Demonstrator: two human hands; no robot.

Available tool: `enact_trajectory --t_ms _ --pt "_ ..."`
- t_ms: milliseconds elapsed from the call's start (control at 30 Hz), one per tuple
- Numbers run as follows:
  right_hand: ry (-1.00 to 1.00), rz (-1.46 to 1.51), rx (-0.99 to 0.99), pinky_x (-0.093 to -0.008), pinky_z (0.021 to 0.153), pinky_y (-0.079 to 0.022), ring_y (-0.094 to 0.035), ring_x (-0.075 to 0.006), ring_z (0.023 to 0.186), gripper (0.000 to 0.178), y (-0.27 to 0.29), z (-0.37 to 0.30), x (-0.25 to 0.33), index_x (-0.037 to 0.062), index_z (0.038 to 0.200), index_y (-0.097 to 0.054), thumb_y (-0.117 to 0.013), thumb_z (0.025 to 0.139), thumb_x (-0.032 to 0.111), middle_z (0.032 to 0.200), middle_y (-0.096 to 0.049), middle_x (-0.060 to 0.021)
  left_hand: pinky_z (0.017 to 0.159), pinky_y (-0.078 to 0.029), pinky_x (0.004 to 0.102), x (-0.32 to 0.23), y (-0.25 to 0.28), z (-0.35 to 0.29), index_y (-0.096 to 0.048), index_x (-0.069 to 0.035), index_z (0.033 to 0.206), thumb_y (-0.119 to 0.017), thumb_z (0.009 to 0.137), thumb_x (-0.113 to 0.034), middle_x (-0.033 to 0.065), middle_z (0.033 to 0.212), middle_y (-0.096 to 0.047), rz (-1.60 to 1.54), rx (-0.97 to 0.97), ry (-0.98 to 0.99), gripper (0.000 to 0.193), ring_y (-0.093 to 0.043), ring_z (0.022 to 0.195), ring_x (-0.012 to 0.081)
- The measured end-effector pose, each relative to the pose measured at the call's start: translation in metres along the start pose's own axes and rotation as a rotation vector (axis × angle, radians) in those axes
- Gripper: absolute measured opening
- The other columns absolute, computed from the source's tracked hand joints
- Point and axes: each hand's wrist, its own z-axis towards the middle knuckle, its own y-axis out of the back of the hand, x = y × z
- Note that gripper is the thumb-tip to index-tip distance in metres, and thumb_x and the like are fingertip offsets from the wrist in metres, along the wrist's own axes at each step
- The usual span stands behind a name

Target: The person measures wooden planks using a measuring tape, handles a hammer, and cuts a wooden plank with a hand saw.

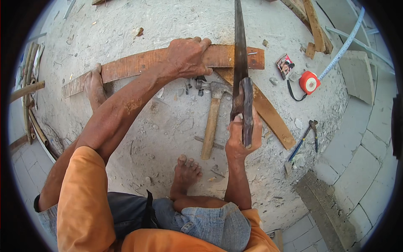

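A reddish-brown wooden plank (138, 63) lies crosswise on the dusty ground. My left hand (188, 56) grips it, the fingers over its far edge and the thumb at the near edge. My left foot (95, 86) presses on its left end. In my right hand (243, 136) is the dark wooden handle of a handsaw (240, 50). The blade crosses the plank near its right end and points away from me. A nail (252, 53) shows just right of the blade. Beneath the plank, a second board (270, 119) slants toward the lower right. Between my arms lies a claw hammer (212, 122).
To the right are a red tape measure (310, 82) with its tape pulled out, a small packet (285, 66) and blue-handled pincers (304, 140). Wood scraps (315, 25) lie at the far right, concrete blocks (357, 172) along the right side, and sticks (29, 67) at the left.
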Motion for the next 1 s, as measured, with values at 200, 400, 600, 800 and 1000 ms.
enact_trajectory --t_ms 200,400,600,800,1000 --pt "0.102 -0.128 -0.007 -0.0301 0.068 -0.056 -0.069 -0.0201 0.077 0.040 0.024 -0.037 0.008 -0.0128 0.128 -0.054 -0.061 0.089 -0.004 0.108 -0.068 -0.0230 0.078 -0.058 0.0425 -0.014 -0.001 0.012 -0.063 -0.006 0.122 -0.084 0.062 -0.044 0.0145 0.100 -0.071 0.021 0.001 0.017 0.074 -0.072 0.089 0.0325" --pt "0.063 -0.191 0.036 -0.0383 0.088 -0.056 -0.071 -0.0309 0.100 0.043 0.023 -0.025 0.027 -0.0132 0.127 -0.055 -0.067 0.088 -0.002 0.118 -0.068 -0.0263 0.079 -0.057 0.0452 -0.002 0.008 0.003 -0.061 -0.006 0.122 -0.083 0.063 -0.043 0.0156 0.100 -0.072 -0.009 0.029 0.007 0.073 -0.072 0.088 0.0334" --pt "0.042 -0.057 0.007 -0.0382 0.089 -0.056 -0.072 -0.0319 0.103 0.039 0.020 -0.007 0.026 -0.0138 0.123 -0.056 -0.065 0.087 -0.004 0.115 -0.068 -0.0284 0.079 -0.056 0.0456 -0.010 0.007 0.015 -0.061 -0.007 0.123 -0.081 0.063 -0.045 0.0168 0.097 -0.073 -0.006 0.053 0.025 0.074 -0.071 0.088 0.0344" --pt "0.078 -0.010 -0.047 -0.0356 0.084 -0.057 -0.072 -0.0292 0.098 0.041 0.033 -0.055 0.016 -0.0118 0.124 -0.058 -0.067 0.086 -0.004 0.114 -0.069 -0.0246 0.077 -0.056 0.0453 -0.005 0.006 0.013 -0.062 -0.007 0.121 -0.080 0.063 -0.044 0.0182 0.093 -0.073 -0.029 0.078 0.006 0.072 -0.071 0.084 0.0357" --pt "0.014 -0.054 -0.036 -0.0361 0.086 -0.057 -0.073 -0.0316 0.099 0.040 0.032 -0.020 0.039 -0.0126 0.124 -0.057 -0.066 0.086 -0.004 0.113 -0.068 -0.0272 0.074 -0.057 0.0445 0.004 0.003 0.020 -0.062 -0.007 0.122 -0.081 0.062 -0.043 0.0193 0.089 -0.073 0.015 0.040 0.017 0.073 -0.072 0.081 0.0349"
